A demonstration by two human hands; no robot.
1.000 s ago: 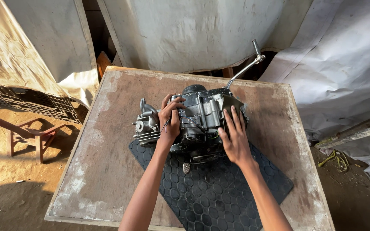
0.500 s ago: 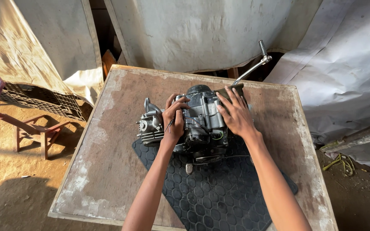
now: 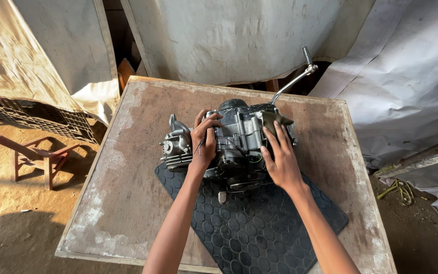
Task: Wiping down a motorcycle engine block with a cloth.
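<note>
A grey metal motorcycle engine (image 3: 236,139) lies on a black rubber mat with a hexagon pattern (image 3: 252,226), on a worn wooden table (image 3: 128,167). My left hand (image 3: 205,138) grips the engine near its finned cylinder end (image 3: 176,148). My right hand (image 3: 280,157) rests flat on the engine's right side, fingers spread. A long chrome kick lever (image 3: 295,76) sticks up and away from the engine's far right.
Pale tarpaulins (image 3: 239,35) hang behind and to the right of the table. A wooden stool frame (image 3: 41,155) and a dark plastic crate (image 3: 46,119) stand on the dirt floor at the left. Green cord (image 3: 399,190) lies on the ground at the right.
My right hand slid from the engine's upper right edge down onto its right side. The left hand kept its grip. The view shifted slightly.
</note>
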